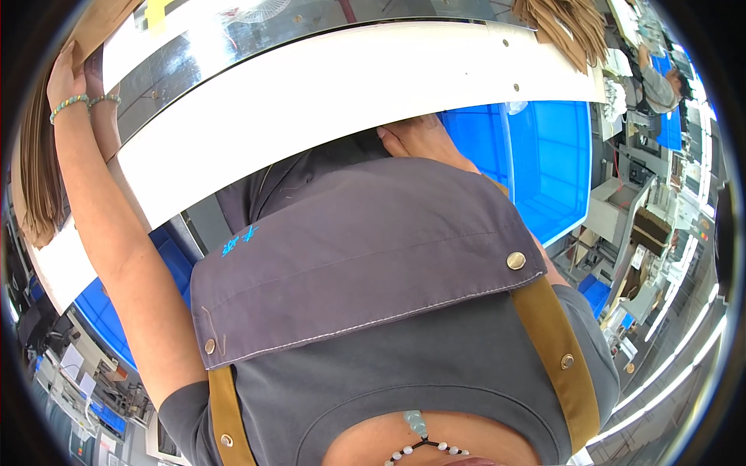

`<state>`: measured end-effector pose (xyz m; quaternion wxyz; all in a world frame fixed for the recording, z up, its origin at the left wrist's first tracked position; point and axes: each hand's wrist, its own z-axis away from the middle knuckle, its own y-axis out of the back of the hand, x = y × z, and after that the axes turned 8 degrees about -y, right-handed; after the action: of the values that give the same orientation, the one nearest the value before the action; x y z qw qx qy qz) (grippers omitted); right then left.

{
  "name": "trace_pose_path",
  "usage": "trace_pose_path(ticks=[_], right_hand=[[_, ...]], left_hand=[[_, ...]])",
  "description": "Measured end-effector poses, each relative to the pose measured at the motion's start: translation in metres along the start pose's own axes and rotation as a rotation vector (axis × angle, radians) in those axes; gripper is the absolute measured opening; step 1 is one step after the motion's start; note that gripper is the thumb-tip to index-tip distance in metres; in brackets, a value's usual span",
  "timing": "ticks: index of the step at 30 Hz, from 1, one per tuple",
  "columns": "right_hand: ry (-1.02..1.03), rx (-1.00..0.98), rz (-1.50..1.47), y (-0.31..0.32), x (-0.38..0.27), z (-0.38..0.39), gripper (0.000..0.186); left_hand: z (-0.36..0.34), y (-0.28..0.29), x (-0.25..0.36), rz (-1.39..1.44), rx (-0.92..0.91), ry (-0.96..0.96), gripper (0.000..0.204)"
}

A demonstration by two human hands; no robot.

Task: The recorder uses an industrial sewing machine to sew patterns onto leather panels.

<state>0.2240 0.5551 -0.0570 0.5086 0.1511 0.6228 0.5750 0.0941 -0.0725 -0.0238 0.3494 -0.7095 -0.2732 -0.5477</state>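
My left arm reaches up along the left side. At the far left of the white worktable, my left hand (67,81), with a beaded bracelet (70,107) at its wrist, has its fingers closed at the end of a brown sheet (99,27). The sheet runs on past the top edge. Below that hand a stack of brown flat pieces (43,167) hangs over the table's side. My right hand (427,141) is low at the table's near edge, close to my lap. Its thumb shows, while the table edge hides the other fingertips.
A shiny metal plate (167,81) lies along the white worktable (311,101) and mirrors my left wrist. Another brown stack (563,31) sits at the far right. Blue bins (548,167) stand below the table at the right. A person (660,89) is farther off at the right.
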Motion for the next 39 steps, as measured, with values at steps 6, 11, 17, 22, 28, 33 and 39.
trace_pose_path(ticks=[6,11,17,22,28,33,39], right_hand=[[0.037,-0.131,0.047,0.001,-0.002,-0.006,0.037],[0.012,-0.126,0.008,-0.014,0.006,-0.013,0.04],[0.007,-0.094,0.026,-0.027,0.016,-0.013,0.043],[-0.017,-0.09,0.023,-0.025,0.017,-0.015,0.044],[0.005,0.007,0.055,-0.023,-0.003,-0.019,0.042],[-0.002,0.036,0.046,-0.018,0.002,-0.017,0.042],[0.09,0.039,-0.045,-0.022,0.0,-0.021,0.041]], left_hand=[[-0.006,0.008,0.0,-0.113,-0.086,-0.04,0.038],[0.012,-0.008,0.004,0.025,0.0,0.01,0.036],[0.002,-0.008,-0.007,0.019,-0.001,0.025,0.032],[0.005,0.002,-0.015,-0.294,-0.216,-0.243,0.032],[-0.007,0.011,0.003,-0.114,-0.042,-0.046,0.033],[0.012,-0.019,-0.006,0.019,0.003,0.02,0.032],[-0.017,0.014,-0.002,-0.085,-0.076,-0.059,0.032]])
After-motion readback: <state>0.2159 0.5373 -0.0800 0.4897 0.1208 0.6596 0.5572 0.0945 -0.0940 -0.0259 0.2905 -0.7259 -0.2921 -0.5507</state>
